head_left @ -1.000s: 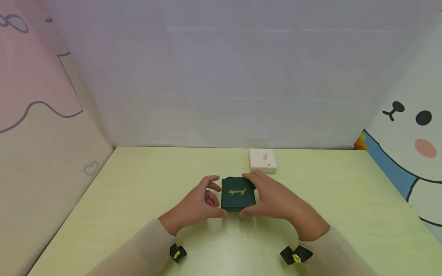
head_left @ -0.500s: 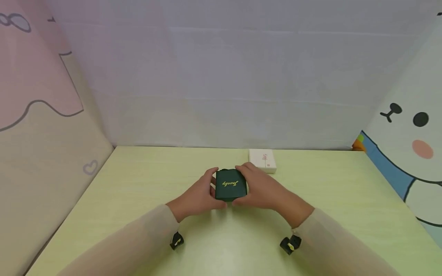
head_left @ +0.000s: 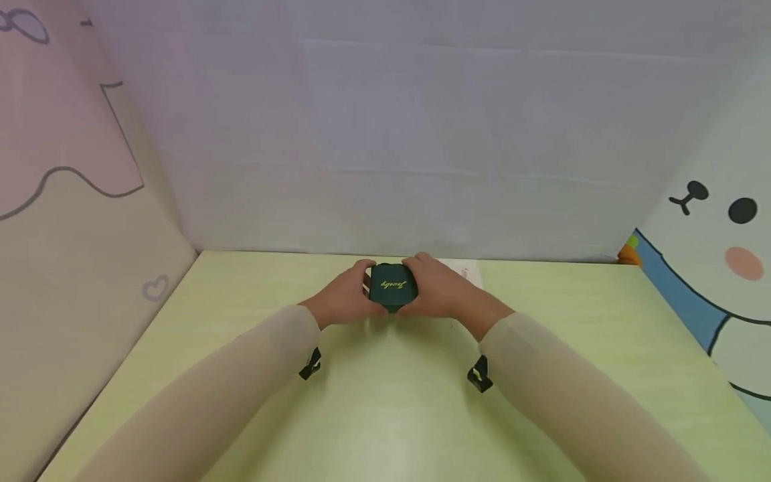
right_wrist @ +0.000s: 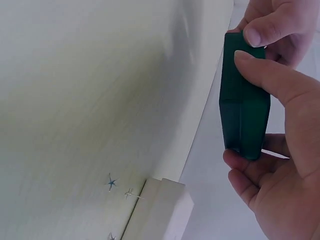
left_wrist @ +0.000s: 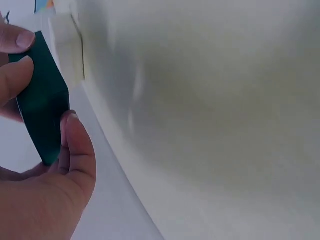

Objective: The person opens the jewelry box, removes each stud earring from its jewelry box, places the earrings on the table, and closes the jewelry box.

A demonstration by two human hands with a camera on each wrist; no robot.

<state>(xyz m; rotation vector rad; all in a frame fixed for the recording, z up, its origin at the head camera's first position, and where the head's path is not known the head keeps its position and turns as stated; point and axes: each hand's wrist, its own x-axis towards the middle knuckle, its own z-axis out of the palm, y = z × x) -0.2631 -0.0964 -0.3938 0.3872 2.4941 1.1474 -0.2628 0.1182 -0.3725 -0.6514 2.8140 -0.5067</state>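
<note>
My left hand (head_left: pixel 345 294) and right hand (head_left: pixel 440 288) grip a dark green jewelry box (head_left: pixel 393 286) from both sides, thumbs on its near side. Gold script "Jewelry" runs across its top, upside down to me. From the left wrist view, the green box (left_wrist: pixel 45 100) looks shut, with my left fingertips (left_wrist: pixel 77 135) on its edge. In the right wrist view, both thumbs lie close together on the box (right_wrist: pixel 245 100), held above the table; right fingertips (right_wrist: pixel 240 162) press its far edge.
Behind my right hand a white box (head_left: pixel 470 271) with a pink print stands partly hidden near the table's back edge. Small star-shaped pieces, one a blue star (right_wrist: pixel 111 182), lie on the table beside it. A pale wall sheet (head_left: pixel 385 167) rises behind.
Both hands have moved away from me toward the back of the table with the green box. The left hand, looser around the box at first, has closed in on it. My right hand now covers part of the white box.
</note>
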